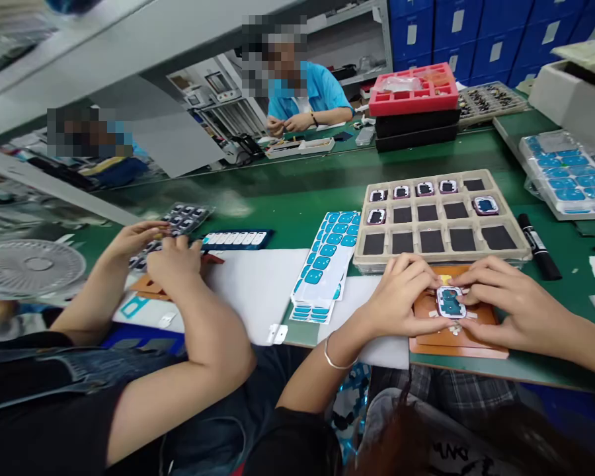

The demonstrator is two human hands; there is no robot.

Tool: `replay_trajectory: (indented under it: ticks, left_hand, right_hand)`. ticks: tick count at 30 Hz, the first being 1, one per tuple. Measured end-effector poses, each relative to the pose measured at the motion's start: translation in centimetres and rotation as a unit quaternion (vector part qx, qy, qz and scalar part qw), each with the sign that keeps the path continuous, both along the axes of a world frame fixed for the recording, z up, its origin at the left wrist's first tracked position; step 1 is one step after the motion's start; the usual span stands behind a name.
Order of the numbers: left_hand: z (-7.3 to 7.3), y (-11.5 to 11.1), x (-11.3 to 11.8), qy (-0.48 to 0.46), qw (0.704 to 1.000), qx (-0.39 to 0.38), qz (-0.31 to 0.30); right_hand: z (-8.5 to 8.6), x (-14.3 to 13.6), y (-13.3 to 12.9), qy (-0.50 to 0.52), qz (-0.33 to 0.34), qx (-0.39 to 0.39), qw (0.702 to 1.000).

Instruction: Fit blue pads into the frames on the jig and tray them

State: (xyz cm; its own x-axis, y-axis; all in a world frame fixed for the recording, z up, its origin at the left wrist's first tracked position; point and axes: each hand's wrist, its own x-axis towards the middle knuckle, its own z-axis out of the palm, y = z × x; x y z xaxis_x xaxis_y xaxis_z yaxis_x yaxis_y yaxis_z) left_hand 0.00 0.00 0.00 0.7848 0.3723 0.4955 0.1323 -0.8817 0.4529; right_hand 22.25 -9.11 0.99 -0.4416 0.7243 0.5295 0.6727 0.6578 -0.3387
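A small rounded-square frame (450,302), like a watch case, with a white rim and a teal sheet inside, is between my hands over an orange-brown block (486,337). My left hand (401,297), above a silver bracelet, grips its left side, with thumb and fingers closed around the edge. On the opposite side my right hand (510,301) has its fingertips pressed against the frame. Small pale pieces and a yellow bit lie on the block around it. Behind my hands stands a beige compartment tray (443,258) with several similar frames in dark-lined pockets.
Teal sticker sheets (322,264) lie left of the tray; a black marker (539,248) is at its right. A co-worker's hands (176,258) handle parts at left. Across the green bench (287,188) sits another person (310,92) near a red tray (411,99). Packed teal pieces (570,175) lie right.
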Motion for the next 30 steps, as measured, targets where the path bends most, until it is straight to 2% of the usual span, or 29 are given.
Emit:
replay_trajectory:
  ticks: [5, 7, 11, 15, 18, 22, 24, 26, 30]
  left_hand:
    - [-1.1, 0.2, 0.4, -0.103, 0.991, -0.087, -0.008]
    - [-1.4, 0.2, 0.6, -0.128, 0.987, -0.098, -0.026]
    - [-1.3, -0.1, 0.7, -0.118, 0.988, -0.088, -0.051]
    - [-1.0, -0.4, 0.4, -0.056, 0.995, -0.067, -0.052]
    - [-1.0, -0.3, 0.2, -0.062, 0.997, 0.004, -0.047]
    - [-0.9, 0.0, -0.1, -0.101, 0.99, 0.097, 0.002]
    - [-0.9, 0.0, -0.2, -0.104, 0.988, 0.116, 0.013]
    - [-0.8, 0.0, -0.2, -0.102, 0.986, 0.128, 0.008]
    - [-0.7, -0.1, -0.2, -0.096, 0.984, 0.148, -0.005]
  right_hand:
    - [0.0, 0.1, 0.2, 0.03, 0.003, -0.028, 0.999]
    - [0.1, 0.1, 0.2, 0.045, -0.004, -0.041, 0.998]
    - [0.1, 0.3, 0.2, 0.073, -0.023, -0.088, 0.993]
    - [-0.1, 0.9, 0.3, 0.143, -0.035, -0.15, 0.978]
    - [0.0, 1.6, 0.4, 0.24, 0.001, -0.246, 0.939]
    - [0.8, 2.4, 0.6, 0.399, 0.08, -0.373, 0.834]
    - [1.2, 2.6, 0.7, 0.442, 0.088, -0.402, 0.797]
    - [1.5, 2.7, 0.7, 0.46, 0.087, -0.417, 0.779]
    - [1.6, 2.8, 0.7, 0.462, 0.078, -0.426, 0.774]
